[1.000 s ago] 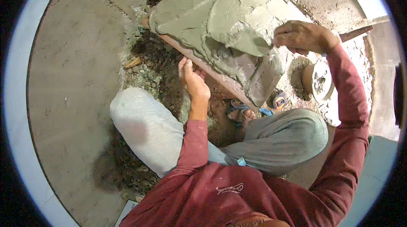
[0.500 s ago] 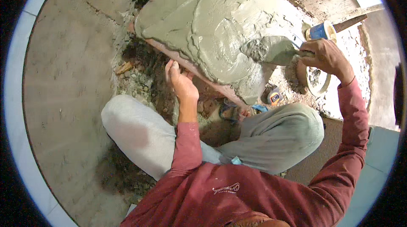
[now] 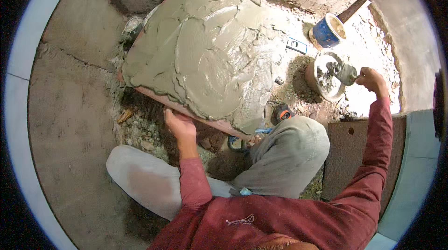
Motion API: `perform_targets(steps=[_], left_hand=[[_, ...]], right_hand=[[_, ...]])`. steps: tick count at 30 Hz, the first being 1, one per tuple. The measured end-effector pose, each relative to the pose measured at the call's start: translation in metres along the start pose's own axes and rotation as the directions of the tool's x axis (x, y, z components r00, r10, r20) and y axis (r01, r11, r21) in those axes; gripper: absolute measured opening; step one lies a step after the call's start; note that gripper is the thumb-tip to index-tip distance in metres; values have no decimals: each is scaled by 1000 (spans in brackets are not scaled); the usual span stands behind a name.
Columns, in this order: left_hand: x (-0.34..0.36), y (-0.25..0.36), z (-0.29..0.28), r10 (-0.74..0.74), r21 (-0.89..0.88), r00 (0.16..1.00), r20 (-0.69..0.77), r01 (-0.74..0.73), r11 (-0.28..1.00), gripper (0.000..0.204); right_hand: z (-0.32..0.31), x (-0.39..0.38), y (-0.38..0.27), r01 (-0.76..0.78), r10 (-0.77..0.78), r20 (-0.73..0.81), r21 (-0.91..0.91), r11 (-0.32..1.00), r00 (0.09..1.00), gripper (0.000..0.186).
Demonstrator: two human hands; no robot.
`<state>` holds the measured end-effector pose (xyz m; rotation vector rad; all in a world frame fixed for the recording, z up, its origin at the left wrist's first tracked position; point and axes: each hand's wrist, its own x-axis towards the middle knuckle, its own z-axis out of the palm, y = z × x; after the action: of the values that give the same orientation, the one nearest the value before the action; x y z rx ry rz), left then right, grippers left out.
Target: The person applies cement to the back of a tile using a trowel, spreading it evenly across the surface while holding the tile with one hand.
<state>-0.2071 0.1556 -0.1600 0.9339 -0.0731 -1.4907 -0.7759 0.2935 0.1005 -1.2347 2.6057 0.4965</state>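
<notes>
A large tile (image 3: 161,101) lies tilted in front of me, its upper face thickly coated in wet grey-green mortar (image 3: 217,59). My left hand (image 3: 181,125) grips the near edge of the tile, with its fingers partly hidden beneath it. At the right, my right hand (image 3: 373,81) is closed round the handle of a trowel (image 3: 346,75). The trowel's blade is over the mouth of a round bucket (image 3: 311,78) that has grey mortar inside.
Behind the bucket stands a blue-and-white tub (image 3: 323,34). A small spirit level (image 3: 297,45) and an orange-and-black tape measure (image 3: 283,113) lie right of the tile. Rubble (image 3: 144,131) covers the ground at its near left. A brown slab (image 3: 359,145) is beside my right knee.
My right hand has carried the trowel from the tile's right side to the bucket; the mortar lump on its blade is no longer seen above the tile. My left hand stays at the edge.
</notes>
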Motion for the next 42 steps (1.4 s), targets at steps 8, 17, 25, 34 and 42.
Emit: perform_targets(steps=[8,17,25,34,42], left_hand=[[76,12,2,15,-71,994,113,-7,997,59],[166,86,11,157,31,987,43,-159,987,66],[235,88,48,95,29,959,267,-106,994,72],[276,106,71,72,-138,623,779,59,989,79],[268,107,31,-162,-92,794,585,263,960,64]], right_hand=[[178,114,132,121,-130,-38,-182,976,991,28],[118,63,-118,261,-333,-155,917,303,930,43],[128,71,-269,-99,-278,-53,858,-503,959,52],[122,69,-296,-225,-322,-1,712,-665,947,68],[116,81,-296,-143,-219,9,783,-605,976,58]])
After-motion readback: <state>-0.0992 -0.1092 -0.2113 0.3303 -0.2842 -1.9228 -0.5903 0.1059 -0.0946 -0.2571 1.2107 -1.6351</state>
